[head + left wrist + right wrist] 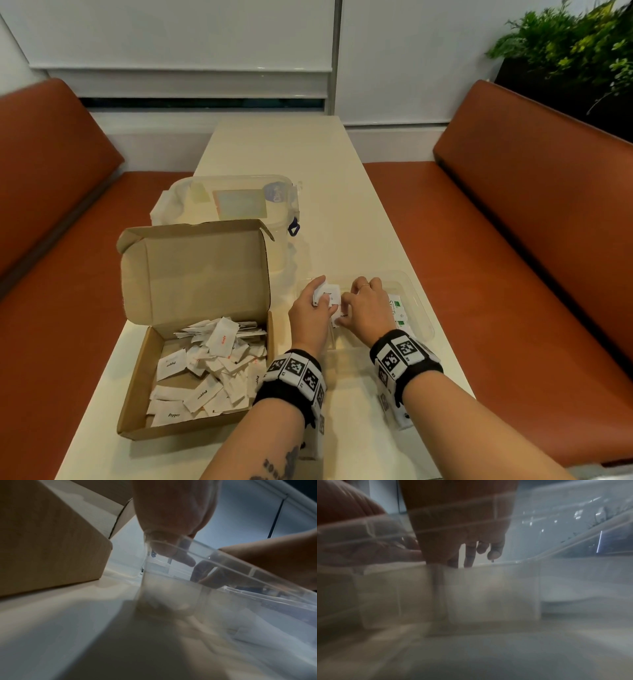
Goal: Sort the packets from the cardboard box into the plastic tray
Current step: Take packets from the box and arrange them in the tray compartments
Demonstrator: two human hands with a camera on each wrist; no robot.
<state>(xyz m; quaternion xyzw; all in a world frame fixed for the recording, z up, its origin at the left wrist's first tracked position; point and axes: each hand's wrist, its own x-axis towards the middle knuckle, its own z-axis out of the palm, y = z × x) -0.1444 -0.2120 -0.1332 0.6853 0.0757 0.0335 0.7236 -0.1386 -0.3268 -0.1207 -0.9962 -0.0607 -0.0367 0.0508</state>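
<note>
1. The open cardboard box sits in the lower left of the head view on the cream table, its lid standing upright at the back.
2. A loose heap of white packets fills the box; several read "Pepper" in black and one larger packet on top carries red print.
3. The clear plastic tray lies just right of the box, right of the frame's centre.
4. Both hands meet over the tray's left part.
5. The left hand curls its fingers and thumb round a small bunch of white packets, one of which shows black print.
6. The right hand faces it, fingers bent down, with a ring on one finger; its fingertips touch the same bunch, but whether they pinch a packet cannot be told.
7. In the right wrist view the right hand's fingers point down behind the tray's hazy wall.
8. Green-marked packets lie in the tray's right part, partly hidden by the right hand.
9. Both wrists wear black bands with square black-and-white markers.
10. A clear lidded container stands behind the box.
11. Orange-brown benches flank the table, and a green plant fills the upper right corner.
</note>
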